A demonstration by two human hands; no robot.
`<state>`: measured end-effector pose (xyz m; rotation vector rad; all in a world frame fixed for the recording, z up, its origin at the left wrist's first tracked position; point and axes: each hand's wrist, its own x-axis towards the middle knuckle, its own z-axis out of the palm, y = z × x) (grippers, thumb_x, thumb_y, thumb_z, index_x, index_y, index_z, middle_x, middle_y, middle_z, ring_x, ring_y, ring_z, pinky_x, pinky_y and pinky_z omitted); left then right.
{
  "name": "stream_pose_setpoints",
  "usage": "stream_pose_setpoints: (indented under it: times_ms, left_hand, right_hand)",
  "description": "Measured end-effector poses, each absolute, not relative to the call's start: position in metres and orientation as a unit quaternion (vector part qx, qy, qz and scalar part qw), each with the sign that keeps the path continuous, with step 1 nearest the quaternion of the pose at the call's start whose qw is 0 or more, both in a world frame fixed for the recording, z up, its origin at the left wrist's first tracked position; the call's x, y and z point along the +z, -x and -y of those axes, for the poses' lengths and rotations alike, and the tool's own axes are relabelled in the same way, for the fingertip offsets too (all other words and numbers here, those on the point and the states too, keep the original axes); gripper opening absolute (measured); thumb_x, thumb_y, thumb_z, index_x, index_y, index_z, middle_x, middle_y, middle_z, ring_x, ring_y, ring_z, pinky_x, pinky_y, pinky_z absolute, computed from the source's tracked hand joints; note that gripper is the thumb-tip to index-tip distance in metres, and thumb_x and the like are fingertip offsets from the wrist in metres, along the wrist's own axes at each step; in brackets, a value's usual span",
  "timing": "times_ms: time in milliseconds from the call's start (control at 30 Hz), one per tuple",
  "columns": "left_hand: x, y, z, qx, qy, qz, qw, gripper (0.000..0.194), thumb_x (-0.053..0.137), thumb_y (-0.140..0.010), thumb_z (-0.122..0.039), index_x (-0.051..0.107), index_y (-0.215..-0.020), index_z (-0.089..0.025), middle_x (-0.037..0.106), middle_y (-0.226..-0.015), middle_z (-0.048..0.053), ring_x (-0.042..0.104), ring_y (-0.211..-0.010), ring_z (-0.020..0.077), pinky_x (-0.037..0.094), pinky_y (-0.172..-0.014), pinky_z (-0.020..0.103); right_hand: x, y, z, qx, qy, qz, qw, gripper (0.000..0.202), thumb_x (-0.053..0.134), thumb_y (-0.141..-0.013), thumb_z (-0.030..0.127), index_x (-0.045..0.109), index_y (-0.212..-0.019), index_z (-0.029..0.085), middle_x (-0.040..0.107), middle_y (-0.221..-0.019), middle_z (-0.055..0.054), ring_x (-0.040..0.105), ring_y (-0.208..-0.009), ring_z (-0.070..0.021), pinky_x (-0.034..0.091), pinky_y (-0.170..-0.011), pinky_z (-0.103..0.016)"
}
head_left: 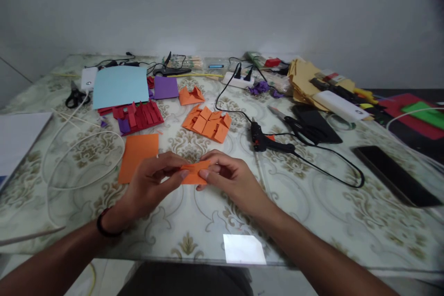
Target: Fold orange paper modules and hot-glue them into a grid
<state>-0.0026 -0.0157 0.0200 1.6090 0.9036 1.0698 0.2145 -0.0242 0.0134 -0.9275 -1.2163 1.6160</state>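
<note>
A small folded piece of orange paper (pixel 193 174) is held level above the near part of the table. My left hand (pixel 152 180) pinches its left end between thumb and fingers. At its right end my right hand (pixel 231 176) grips it the same way, thumb on top. Just left of my left hand lies a flat orange sheet (pixel 138 150), partly covered by that hand. Beyond my hands rest several folded orange pieces (pixel 207 123) side by side, with another folded orange piece (pixel 191 95) behind them.
A black glue gun (pixel 267 141) with its cord lies to the right, near black scissors (pixel 301 128) and a phone (pixel 395 175). Red folded strips (pixel 138 115), a light blue sheet (pixel 121 85) and a purple square (pixel 165 87) are at back left. A white cable (pixel 74 148) loops at left.
</note>
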Motion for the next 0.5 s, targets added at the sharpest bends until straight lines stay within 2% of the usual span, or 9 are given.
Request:
stream_pose_setpoints:
  times_ms: [133,167,233,300,333,400,500]
  left_hand:
    - [0.0186,-0.0003,0.0157,0.449,-0.625,-0.405,0.494,0.01,0.079,-0.091,-0.031,0.077,-0.088,-0.021,0.07,-0.077,0.001,0.06,-0.069,0.0128,0.048,-0.06,0.023]
    - [0.0183,-0.0011,0.0156,0.452,-0.615,-0.413,0.497,0.012,0.08,-0.09,-0.031,0.075,-0.085,-0.02,0.065,-0.072,-0.001,0.056,-0.064,0.0113,0.045,-0.057,0.022]
    - [0.0187,-0.0027,0.0154,0.457,-0.606,-0.415,0.502,0.015,0.081,-0.089,-0.03,0.073,-0.082,-0.02,0.059,-0.066,-0.003,0.051,-0.058,0.0097,0.042,-0.053,0.021]
    - [0.0206,-0.0043,0.0151,0.449,-0.61,-0.408,0.51,0.011,0.08,-0.089,-0.029,0.075,-0.084,-0.02,0.061,-0.065,-0.003,0.052,-0.058,0.0098,0.043,-0.053,0.021]
    - [0.0219,-0.005,0.0149,0.44,-0.615,-0.405,0.514,0.009,0.079,-0.089,-0.028,0.077,-0.086,-0.02,0.063,-0.066,-0.002,0.054,-0.059,0.0103,0.044,-0.054,0.021]
    - [0.0241,-0.0059,0.0146,0.421,-0.625,-0.406,0.518,0.008,0.077,-0.09,-0.028,0.081,-0.09,-0.021,0.069,-0.069,0.0,0.059,-0.062,0.0118,0.047,-0.057,0.022]
    - [0.0242,-0.0051,0.0146,0.413,-0.624,-0.422,0.512,0.01,0.077,-0.09,-0.028,0.085,-0.093,-0.022,0.076,-0.075,0.002,0.062,-0.064,0.0135,0.048,-0.058,0.024]
  right_hand:
    - [0.0136,-0.2128,0.0241,0.578,0.405,0.525,0.476,0.028,0.085,-0.083,0.044,0.07,-0.078,0.021,0.068,-0.109,-0.004,0.069,-0.081,-0.0138,0.064,-0.069,-0.029]
    - [0.0134,-0.2125,0.0243,0.557,0.411,0.537,0.482,0.03,0.086,-0.083,0.043,0.069,-0.076,0.02,0.068,-0.108,-0.005,0.068,-0.081,-0.0139,0.062,-0.067,-0.028]
    - [0.0126,-0.2122,0.0249,0.546,0.419,0.544,0.479,0.026,0.086,-0.083,0.042,0.07,-0.08,0.021,0.067,-0.086,-0.002,0.062,-0.069,-0.0124,0.056,-0.059,-0.025]
    - [0.0116,-0.2122,0.0258,0.559,0.426,0.536,0.468,0.022,0.084,-0.085,0.041,0.072,-0.09,0.023,0.058,-0.065,0.004,0.051,-0.055,-0.0104,0.046,-0.049,-0.023]
    - [0.0112,-0.2123,0.0262,0.563,0.429,0.534,0.462,0.021,0.083,-0.086,0.04,0.073,-0.094,0.023,0.055,-0.06,0.005,0.047,-0.051,-0.01,0.041,-0.046,-0.023]
    - [0.0104,-0.2126,0.0267,0.561,0.433,0.536,0.459,0.021,0.081,-0.087,0.04,0.076,-0.097,0.023,0.057,-0.061,0.004,0.048,-0.049,-0.0104,0.037,-0.043,-0.023]
    - [0.0097,-0.2132,0.0261,0.568,0.43,0.523,0.469,0.022,0.084,-0.084,0.04,0.079,-0.097,0.023,0.065,-0.069,0.001,0.057,-0.054,-0.0125,0.043,-0.045,-0.024]
